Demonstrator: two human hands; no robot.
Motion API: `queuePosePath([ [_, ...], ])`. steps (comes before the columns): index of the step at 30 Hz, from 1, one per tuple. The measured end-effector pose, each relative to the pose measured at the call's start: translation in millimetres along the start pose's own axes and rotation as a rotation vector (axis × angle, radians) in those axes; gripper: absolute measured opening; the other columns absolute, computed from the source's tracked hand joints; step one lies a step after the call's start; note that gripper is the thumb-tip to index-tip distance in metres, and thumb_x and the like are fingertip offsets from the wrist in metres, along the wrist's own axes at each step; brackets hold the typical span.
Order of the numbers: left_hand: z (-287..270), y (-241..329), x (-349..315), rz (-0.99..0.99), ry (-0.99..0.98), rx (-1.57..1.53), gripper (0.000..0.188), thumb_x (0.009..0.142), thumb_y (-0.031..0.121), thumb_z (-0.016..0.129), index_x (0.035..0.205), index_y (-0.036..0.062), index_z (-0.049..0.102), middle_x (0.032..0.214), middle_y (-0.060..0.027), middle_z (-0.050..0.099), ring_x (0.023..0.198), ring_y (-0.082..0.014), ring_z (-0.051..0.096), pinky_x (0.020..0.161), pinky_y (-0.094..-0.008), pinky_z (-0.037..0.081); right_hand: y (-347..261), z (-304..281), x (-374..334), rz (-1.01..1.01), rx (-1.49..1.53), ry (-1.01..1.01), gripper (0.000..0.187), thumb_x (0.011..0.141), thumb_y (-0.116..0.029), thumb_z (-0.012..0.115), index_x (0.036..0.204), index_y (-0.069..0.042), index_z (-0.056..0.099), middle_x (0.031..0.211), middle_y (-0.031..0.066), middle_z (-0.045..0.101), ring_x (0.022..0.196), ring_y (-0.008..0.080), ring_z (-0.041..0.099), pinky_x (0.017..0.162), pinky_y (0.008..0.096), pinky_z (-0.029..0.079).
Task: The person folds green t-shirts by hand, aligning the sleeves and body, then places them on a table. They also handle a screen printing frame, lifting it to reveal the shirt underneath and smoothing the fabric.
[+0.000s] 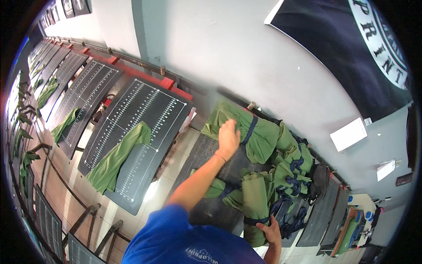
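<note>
My right hand [270, 231] is closed round the lower end of a rolled green cloth bundle [257, 193], thumb in front, next to its dark navy band. Stretched out ahead, my left hand [229, 140] has its fingers curled over a larger folded green cloth bundle [263, 134]. Whether cloth is pinched in those fingers is hidden. A navy band [249, 130] crosses that bundle just right of the hand. Between my arms lies a smaller green piece [215, 188] with a dark band, partly covered by my left forearm.
Left of me, a green cloth [118, 158] lies across a black board [134, 116] marked with white scales. More such boards with green cloths run into the distance. Crumpled green and navy pieces [292, 176] are heaped to the right, beside the pale wall [211, 44].
</note>
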State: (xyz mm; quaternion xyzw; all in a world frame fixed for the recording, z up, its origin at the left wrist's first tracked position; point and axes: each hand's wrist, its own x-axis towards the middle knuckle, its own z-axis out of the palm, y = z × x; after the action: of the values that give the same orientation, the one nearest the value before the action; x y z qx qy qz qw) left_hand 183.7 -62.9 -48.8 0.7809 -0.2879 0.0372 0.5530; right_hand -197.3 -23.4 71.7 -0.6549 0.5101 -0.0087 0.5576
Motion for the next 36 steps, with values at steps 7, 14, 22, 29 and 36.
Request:
queuePosePath([
  [7, -2.1, 2.6, -12.3, 0.008, -0.106, -0.025, 0.053, 0.073, 0.000, 0.069, 0.121, 0.0045, 0.048, 0.100, -0.0121, 0.057, 0.096, -0.0320, 0.052, 0.084, -0.0424, 0.039, -41.8, 13.5, 16.3, 0.040, -0.138, 0.005, 0.074, 0.067, -0.022, 0.084, 0.125, 0.009, 0.050, 0.119, 0.0181, 0.062, 0.109, 0.0250, 0.058, 0.097, 0.0339, 0.043],
  [14, -2.9, 1.6, -14.1, 0.052, -0.131, 0.044, 0.062, 0.072, 0.001, 0.071, 0.129, 0.0067, 0.047, 0.101, -0.0104, 0.054, 0.096, -0.0297, 0.051, 0.084, -0.0412, 0.039, -34.6, 18.6, 24.6, 0.012, -0.162, -0.007, 0.072, 0.068, -0.020, 0.083, 0.127, 0.008, 0.050, 0.117, 0.0173, 0.063, 0.109, 0.0243, 0.058, 0.097, 0.0333, 0.043],
  [22, -3.7, -2.8, -15.1, 0.087, -0.136, 0.063, 0.060, 0.072, 0.000, 0.070, 0.128, 0.0075, 0.050, 0.097, -0.0088, 0.052, 0.095, -0.0288, 0.050, 0.084, -0.0400, 0.039, -49.8, 29.7, 15.0, 0.042, -0.155, 0.018, 0.070, 0.069, -0.023, 0.083, 0.124, 0.007, 0.052, 0.116, 0.0172, 0.063, 0.108, 0.0258, 0.058, 0.097, 0.0346, 0.042],
  [29, -10.4, -27.7, -9.3, -0.136, 0.434, -0.198, 0.040, 0.082, -0.001, 0.057, 0.122, 0.0017, 0.053, 0.107, -0.0169, 0.057, 0.099, -0.0352, 0.055, 0.089, -0.0432, 0.044, -45.0, 23.7, 10.7, 0.032, -0.225, 0.001, 0.068, 0.069, -0.021, 0.083, 0.123, 0.006, 0.052, 0.116, 0.0161, 0.063, 0.108, 0.0247, 0.059, 0.097, 0.0348, 0.043],
  [36, -105.9, -43.5, -46.2, -0.450, 0.317, -0.520, 0.020, 0.092, 0.002, 0.052, 0.111, -0.0012, 0.055, 0.088, -0.0044, 0.055, 0.075, -0.0120, 0.052, 0.067, -0.0281, 0.045, -71.7, 5.5, 34.4, -0.248, -0.361, 0.083, 0.075, 0.067, -0.025, 0.083, 0.129, 0.004, 0.051, 0.121, 0.0200, 0.064, 0.114, 0.0323, 0.060, 0.100, 0.0386, 0.042],
])
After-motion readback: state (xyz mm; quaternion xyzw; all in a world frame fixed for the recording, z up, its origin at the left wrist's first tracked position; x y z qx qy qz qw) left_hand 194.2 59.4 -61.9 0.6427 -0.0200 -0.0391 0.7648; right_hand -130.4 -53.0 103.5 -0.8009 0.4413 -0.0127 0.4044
